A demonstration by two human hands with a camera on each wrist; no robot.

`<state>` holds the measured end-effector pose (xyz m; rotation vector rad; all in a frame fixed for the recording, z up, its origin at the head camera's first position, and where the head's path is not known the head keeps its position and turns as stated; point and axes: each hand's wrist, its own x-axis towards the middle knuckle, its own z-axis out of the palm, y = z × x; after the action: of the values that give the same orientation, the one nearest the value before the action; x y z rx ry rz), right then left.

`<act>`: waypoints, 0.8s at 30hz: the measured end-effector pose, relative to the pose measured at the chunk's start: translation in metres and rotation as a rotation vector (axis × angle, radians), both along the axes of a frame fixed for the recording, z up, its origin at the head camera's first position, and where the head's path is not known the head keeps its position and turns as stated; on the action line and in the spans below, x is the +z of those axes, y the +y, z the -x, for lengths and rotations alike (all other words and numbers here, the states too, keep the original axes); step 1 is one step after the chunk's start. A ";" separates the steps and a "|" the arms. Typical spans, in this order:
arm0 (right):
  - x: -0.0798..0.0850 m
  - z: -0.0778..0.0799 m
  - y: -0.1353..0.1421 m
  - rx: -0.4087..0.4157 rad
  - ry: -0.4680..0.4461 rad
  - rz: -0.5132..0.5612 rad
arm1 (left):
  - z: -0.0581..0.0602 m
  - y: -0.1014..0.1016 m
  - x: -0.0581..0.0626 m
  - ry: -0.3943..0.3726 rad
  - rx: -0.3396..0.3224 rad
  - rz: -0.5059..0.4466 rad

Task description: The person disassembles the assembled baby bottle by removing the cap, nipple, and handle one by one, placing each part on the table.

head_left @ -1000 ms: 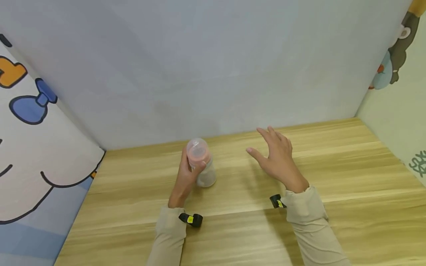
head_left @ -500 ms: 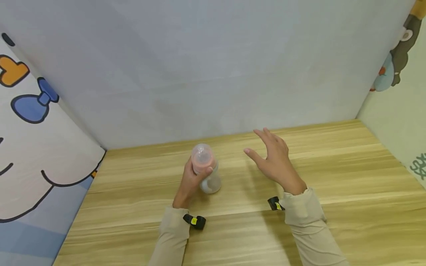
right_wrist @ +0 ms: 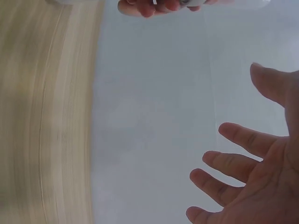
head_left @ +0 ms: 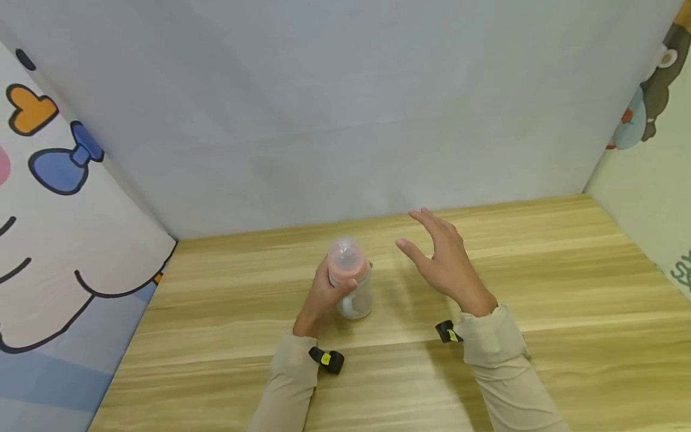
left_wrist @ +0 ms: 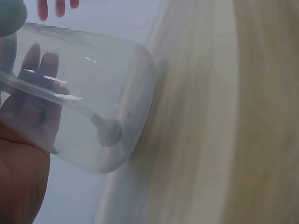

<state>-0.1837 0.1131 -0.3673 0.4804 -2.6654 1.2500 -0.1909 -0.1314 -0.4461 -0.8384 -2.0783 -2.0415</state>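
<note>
We log a clear, smooth, cylindrical bottle (head_left: pixel 352 270) with pink collar (head_left: pixel 341 274) and translucent domed cap (head_left: pixel 345 247), gripped by the left hand's (head_left: pixel 322 295) curled fingers above the wood-grained table (head_left: pixel 227 300); base contact is uncertain. Inside, we see a ball-ended tube (left_wrist: pixel 110 133). The right hand (head_left: pixel 447 259) hangs nearby, fingers spread.

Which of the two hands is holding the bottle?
The left hand, curled around the bottle; the right hand is apart from it and holds nothing.
</note>
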 end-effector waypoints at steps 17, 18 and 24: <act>-0.005 -0.003 -0.008 0.057 -0.009 0.126 | -0.008 0.015 0.012 -0.131 -0.087 0.071; -0.004 -0.004 -0.010 0.068 -0.018 0.140 | -0.009 0.015 0.011 -0.125 -0.108 0.060; 0.000 -0.009 -0.019 0.144 -0.041 0.234 | -0.010 0.013 0.011 -0.101 -0.169 0.002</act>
<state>-0.1750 0.0944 -0.3675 0.6251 -2.5092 1.6050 -0.1805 -0.1184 -0.4352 -0.9607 -2.1273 -2.2104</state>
